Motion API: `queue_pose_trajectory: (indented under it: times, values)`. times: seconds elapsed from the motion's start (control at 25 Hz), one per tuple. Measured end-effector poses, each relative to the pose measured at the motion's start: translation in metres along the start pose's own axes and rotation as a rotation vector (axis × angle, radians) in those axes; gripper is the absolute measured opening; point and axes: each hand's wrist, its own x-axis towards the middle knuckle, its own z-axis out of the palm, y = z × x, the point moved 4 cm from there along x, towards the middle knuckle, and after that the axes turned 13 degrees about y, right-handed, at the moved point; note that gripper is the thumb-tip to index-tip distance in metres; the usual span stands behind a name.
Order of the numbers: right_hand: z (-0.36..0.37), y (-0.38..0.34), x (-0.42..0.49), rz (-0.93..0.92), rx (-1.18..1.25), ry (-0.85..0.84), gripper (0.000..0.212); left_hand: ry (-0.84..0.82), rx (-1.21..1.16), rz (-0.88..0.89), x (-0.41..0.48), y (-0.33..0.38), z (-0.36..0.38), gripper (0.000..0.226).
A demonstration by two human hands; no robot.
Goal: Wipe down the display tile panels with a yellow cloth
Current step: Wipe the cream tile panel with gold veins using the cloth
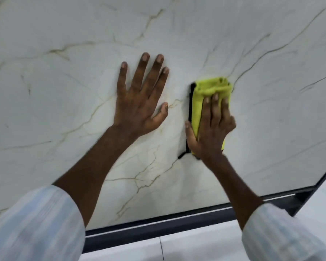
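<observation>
Light even, diffuse, fairly bright. Detail slightly softened throughout. Sleeves [36, 223] blurred at bottom corners. Dark rail [158, 225] of tile panel [64, 100] bowed by wide-angle distortion.

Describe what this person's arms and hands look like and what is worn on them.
Both arms wear loose long sleeves, white with faint pale blue stripes. The left sleeve and right sleeve end partway up the forearms, which are bare below. The left grip and right grip, both bare hands, show no glove, ring, watch or band.
</observation>
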Motion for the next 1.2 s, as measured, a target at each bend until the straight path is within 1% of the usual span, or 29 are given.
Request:
queue_pose_trajectory:
  times: [0.08,0.16,0.28,0.36,0.44,0.48,0.56,0.64,0.68,0.76,0.84,0.92,0.96,1.04,1.12,1.2]
  values:
    - [-0.009,0.000,-0.065,0.013,0.034,-0.065,0.079,-0.001,-0.006,-0.003,0.001,0.000,-0.005,0.079]
    - [-0.017,-0.001,-0.105,0.029,0.066,-0.105,0.083,0.019,-0.029,-0.073,-0.014,0.006,-0.014,0.075]
    - [-0.022,0.003,-0.128,0.022,0.072,-0.157,0.092,-0.033,-0.052,-0.087,-0.082,0.030,-0.023,0.074]
    - [-0.023,0.001,-0.133,0.032,0.102,-0.173,0.089,-0.112,-0.030,-0.075,-0.139,0.032,-0.018,0.075]
    - [-0.022,-0.003,-0.120,0.030,0.116,-0.132,0.082,-0.136,0.019,-0.044,-0.180,0.026,-0.007,0.079]
    - [-0.017,-0.006,-0.105,0.027,0.106,-0.104,0.080,-0.121,0.036,-0.025,-0.192,0.024,-0.002,0.080]
    - [-0.008,-0.015,-0.077,0.076,0.088,-0.041,0.076,-0.067,0.031,-0.016,-0.201,0.025,0.005,0.078]
    - [-0.005,-0.020,-0.077,0.141,0.079,0.013,0.075,-0.034,0.013,-0.033,-0.202,0.026,0.010,0.075]
    - [-0.007,-0.021,-0.092,0.136,0.079,0.014,0.076,-0.020,0.012,-0.042,-0.200,0.026,0.012,0.074]
    - [-0.015,-0.023,-0.158,0.080,0.066,-0.064,0.078,0.019,-0.002,-0.061,-0.202,0.028,0.014,0.073]
    - [-0.028,-0.024,-0.231,0.037,0.039,-0.203,0.079,0.062,-0.010,-0.065,-0.205,0.029,0.016,0.072]
    - [-0.036,-0.023,-0.265,0.052,0.040,-0.281,0.081,0.085,0.009,-0.065,-0.205,0.030,0.019,0.073]
    - [-0.036,-0.025,-0.264,0.066,0.069,-0.276,0.083,0.086,0.015,-0.072,-0.204,0.031,0.020,0.073]
    - [-0.030,-0.035,-0.230,0.061,0.130,-0.206,0.086,0.085,0.012,-0.086,-0.204,0.031,0.019,0.073]
    - [-0.017,-0.047,-0.173,0.061,0.129,-0.097,0.081,0.081,0.016,-0.083,-0.204,0.032,0.018,0.072]
    - [-0.007,-0.054,-0.132,0.110,0.126,-0.009,0.076,0.070,0.011,-0.093,-0.203,0.033,0.018,0.072]
